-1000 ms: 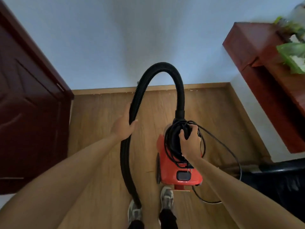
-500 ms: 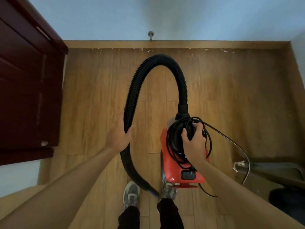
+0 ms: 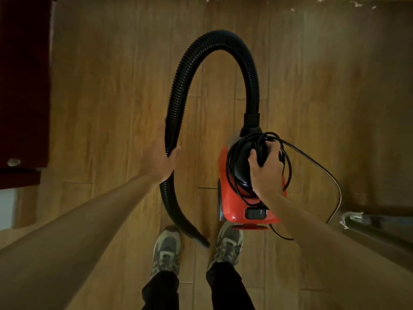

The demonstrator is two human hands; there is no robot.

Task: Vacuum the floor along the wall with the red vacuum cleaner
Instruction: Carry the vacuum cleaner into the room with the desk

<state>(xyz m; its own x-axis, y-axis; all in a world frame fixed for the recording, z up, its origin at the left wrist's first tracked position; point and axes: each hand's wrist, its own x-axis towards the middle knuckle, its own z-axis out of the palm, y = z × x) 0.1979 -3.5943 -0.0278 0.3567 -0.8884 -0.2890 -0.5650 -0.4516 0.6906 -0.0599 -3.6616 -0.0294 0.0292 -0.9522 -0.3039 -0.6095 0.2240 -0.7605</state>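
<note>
The red vacuum cleaner (image 3: pixel 234 209) hangs above the wooden floor (image 3: pixel 111 86), just ahead of my right shoe. My right hand (image 3: pixel 266 173) grips its black top handle, where the black power cord (image 3: pixel 312 162) is coiled, one loop trailing off to the right. A black ribbed hose (image 3: pixel 223 41) arches up from the vacuum's front and curves back down on the left. My left hand (image 3: pixel 159 159) is wrapped around that hose partway down. The hose's nozzle end (image 3: pixel 202 241) points at the floor between my feet.
A dark red wooden door or cabinet (image 3: pixel 24 86) fills the left edge. White crumbs (image 3: pixel 357 4) lie scattered on the floor at the top right. A grey object with a torn white edge (image 3: pixel 357 220) lies low at the right. My two shoes (image 3: pixel 166 249) stand at the bottom centre.
The view has tipped downward: the wall and skirting board have left the frame and only floor shows. Both hands keep their grips on hose and handle.
</note>
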